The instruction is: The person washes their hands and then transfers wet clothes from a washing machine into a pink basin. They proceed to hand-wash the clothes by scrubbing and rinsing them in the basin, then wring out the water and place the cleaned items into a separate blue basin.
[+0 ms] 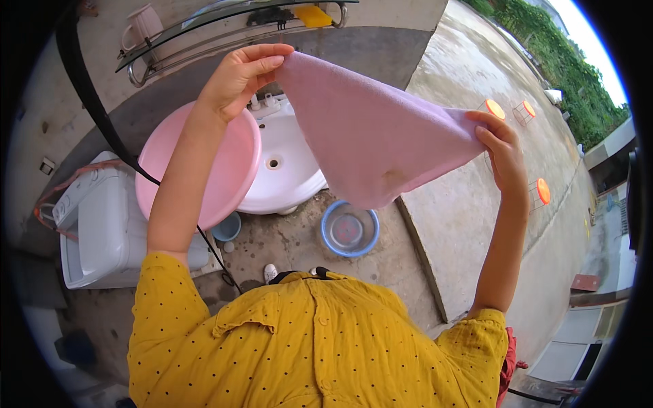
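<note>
A pink-lilac cloth towel [367, 127] is stretched in the air between my two hands. My left hand [244, 76] pinches its upper left corner between thumb and fingers. At the right, my right hand [500, 145] grips the opposite corner. The middle of the towel sags down, and a small brownish stain [392, 176] marks its lower part. Behind my left forearm, a large pink plastic basin [245, 153] tilts over the left side of a white ceramic washbasin [285, 176]. The towel covers part of the washbasin's right side.
A twin-tub washing machine [109, 229] stands at left. Blue-rimmed tub [376, 232] and small bucket [227, 228] rest on the floor. Above is a glass shelf [224, 20] holding a pink jug [145, 23]. A concrete step edge [421, 260] and orange stools [543, 191] lie right.
</note>
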Available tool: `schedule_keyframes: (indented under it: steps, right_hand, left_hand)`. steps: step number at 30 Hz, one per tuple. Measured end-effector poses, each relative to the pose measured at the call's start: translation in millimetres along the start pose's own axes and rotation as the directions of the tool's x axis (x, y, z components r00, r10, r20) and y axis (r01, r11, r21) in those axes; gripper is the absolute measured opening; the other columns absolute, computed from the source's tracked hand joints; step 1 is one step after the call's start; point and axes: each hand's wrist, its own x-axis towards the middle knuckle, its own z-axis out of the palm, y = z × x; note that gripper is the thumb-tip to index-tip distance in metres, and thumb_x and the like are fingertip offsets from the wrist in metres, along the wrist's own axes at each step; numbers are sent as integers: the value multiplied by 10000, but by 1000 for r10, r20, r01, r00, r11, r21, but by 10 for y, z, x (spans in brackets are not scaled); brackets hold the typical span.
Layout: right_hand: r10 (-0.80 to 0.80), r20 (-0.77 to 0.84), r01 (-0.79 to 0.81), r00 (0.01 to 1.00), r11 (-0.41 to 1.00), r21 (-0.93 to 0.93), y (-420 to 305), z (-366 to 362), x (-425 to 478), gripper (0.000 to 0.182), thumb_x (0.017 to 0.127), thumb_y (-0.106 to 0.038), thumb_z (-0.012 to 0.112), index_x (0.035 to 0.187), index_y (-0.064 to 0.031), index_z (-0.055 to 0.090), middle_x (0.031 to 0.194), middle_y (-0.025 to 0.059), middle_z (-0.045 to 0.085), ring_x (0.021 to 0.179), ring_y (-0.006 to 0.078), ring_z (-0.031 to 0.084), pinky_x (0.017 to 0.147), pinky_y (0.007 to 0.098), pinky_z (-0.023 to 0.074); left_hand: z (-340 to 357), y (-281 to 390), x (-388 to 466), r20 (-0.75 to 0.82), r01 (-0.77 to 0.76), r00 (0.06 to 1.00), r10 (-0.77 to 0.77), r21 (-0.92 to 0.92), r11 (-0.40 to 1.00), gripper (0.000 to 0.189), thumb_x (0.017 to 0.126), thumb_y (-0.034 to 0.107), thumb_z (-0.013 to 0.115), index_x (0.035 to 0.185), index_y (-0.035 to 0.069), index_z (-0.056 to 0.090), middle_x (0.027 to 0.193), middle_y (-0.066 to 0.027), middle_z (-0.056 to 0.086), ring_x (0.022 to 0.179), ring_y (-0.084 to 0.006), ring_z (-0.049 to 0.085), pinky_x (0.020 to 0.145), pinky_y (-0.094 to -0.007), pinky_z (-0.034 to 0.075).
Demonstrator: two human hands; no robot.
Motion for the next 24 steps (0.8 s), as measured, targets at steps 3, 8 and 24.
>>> schedule_keyframes:
  steps: [3,8,24]
  right_hand:
    - [95,121,-86,988,993,-81,5,-61,192,219,836,-32,516,1009,9,644,899,47,631,791,120,558,739,260,450]
    - [7,152,0,988,999,-48,-99,-88,296,278,814,-20,535,1071,-5,640,924,73,645,835,144,579,801,288,452]
    - [-249,-29,182,968,779,-600,-138,-66,240,184,781,-55,620,952,9,644,893,46,638,833,145,579,758,265,459]
  left_hand:
    - [2,-96,104,-32,-2,999,3,22,1000,242,845,83,631,1087,71,646,939,-12,659,848,-105,601,769,-253,482]
    - [57,-174,150,-69,-3,998,10,89,996,277,837,59,631,1114,62,638,955,-17,661,841,-99,602,756,-244,491]
    - [23,-46,-113,186,-253,734,653,967,10,44,789,34,640,823,31,669,906,-16,662,774,-62,601,644,-223,501]
